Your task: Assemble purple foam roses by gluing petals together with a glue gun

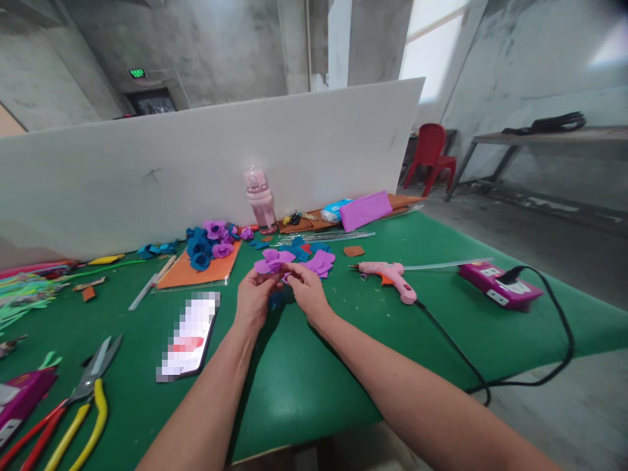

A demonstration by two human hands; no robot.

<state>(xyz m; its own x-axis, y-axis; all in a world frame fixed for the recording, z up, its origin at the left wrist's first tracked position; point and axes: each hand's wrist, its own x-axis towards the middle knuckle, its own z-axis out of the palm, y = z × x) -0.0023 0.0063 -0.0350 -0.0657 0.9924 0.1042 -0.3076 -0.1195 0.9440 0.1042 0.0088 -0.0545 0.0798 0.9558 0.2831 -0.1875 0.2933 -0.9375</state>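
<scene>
Both hands meet over the green table (343, 392). The left hand (252, 297) and the right hand (308, 288) pinch a purple paper flower (273, 260) with closed fingertips. More purple and blue pieces (314, 256) lie just past the fingers. A pink glue gun (390, 276) lies to the right of the fingers.

Phone (189, 337) left of hands (282, 294), glue gun (387, 276) right.
</scene>
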